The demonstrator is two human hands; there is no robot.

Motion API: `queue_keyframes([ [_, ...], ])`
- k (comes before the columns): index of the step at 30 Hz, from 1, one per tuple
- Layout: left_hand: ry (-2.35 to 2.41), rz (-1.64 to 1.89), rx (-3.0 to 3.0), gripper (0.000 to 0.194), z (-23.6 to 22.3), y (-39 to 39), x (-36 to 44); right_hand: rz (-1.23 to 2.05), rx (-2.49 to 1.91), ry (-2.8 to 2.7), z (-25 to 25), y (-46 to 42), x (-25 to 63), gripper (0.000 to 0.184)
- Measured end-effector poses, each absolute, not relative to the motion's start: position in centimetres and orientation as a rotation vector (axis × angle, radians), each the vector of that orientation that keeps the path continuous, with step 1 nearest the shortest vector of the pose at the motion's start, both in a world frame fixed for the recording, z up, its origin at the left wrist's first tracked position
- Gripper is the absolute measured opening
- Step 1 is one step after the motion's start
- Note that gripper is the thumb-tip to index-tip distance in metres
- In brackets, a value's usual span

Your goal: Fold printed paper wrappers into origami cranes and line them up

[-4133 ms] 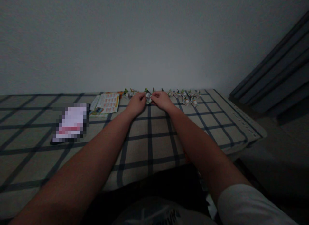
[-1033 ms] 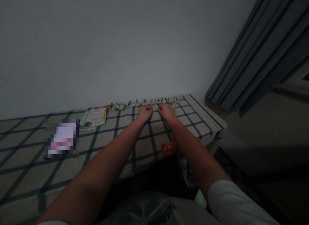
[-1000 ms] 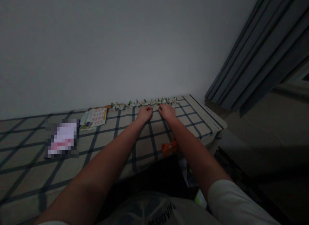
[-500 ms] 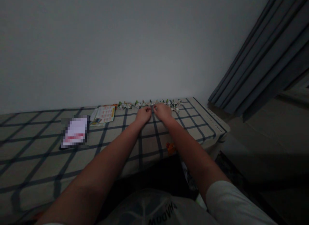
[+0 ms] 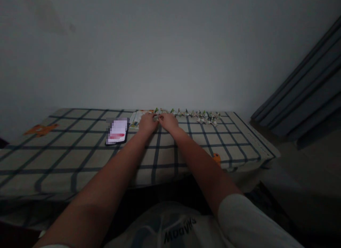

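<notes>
My left hand [image 5: 148,123] is closed, thumb and fingers pinched, over the right part of some printed paper sheets [image 5: 135,119]. Close against it, my right hand [image 5: 169,122] is also closed in a pinch, the fingertips of both hands nearly meeting. A small pale bit shows between the fingertips, too dark and small to name. Behind and to the right of my hands, small crumpled or folded white-and-green pieces [image 5: 209,119] lie in a loose row near the wall. Several gather in a cluster at the row's right end.
A phone [image 5: 118,131] with a lit, blurred screen lies left of the papers. Checked cloth [image 5: 90,155] covers the table, with an orange shape [image 5: 41,129] at far left and another orange patch [image 5: 217,158] near the front edge. A plain wall stands behind; a grey curtain [image 5: 306,84] hangs right.
My view has swung left, so the table's things appear farther right. Both hands have moved left along the row, from its middle to its left end beside the papers. They stay pinched.
</notes>
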State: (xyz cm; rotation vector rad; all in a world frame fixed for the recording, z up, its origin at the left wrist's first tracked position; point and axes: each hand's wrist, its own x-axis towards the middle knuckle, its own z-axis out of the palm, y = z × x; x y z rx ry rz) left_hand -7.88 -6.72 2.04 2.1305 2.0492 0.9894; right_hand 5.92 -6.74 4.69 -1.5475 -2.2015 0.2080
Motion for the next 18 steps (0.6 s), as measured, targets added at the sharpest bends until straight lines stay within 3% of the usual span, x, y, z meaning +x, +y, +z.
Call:
queue_keyframes([
  [4,2.189,0.867,2.086,0.053,1.6,-7.4,-9.9,0.250,-1.539,-2.199,4.4,-6.7,3.5,0.032],
  [8,2.228,0.787,1.998,0.048,1.2,-7.7,-10.2,0.262,-1.530,-2.205,4.1,-6.6,2.7,0.032],
  [18,2.208,0.986,1.843,0.047,1.0,-7.5,-10.4,0.321,-1.492,-2.192,3.1,-5.5,3.2,0.031],
])
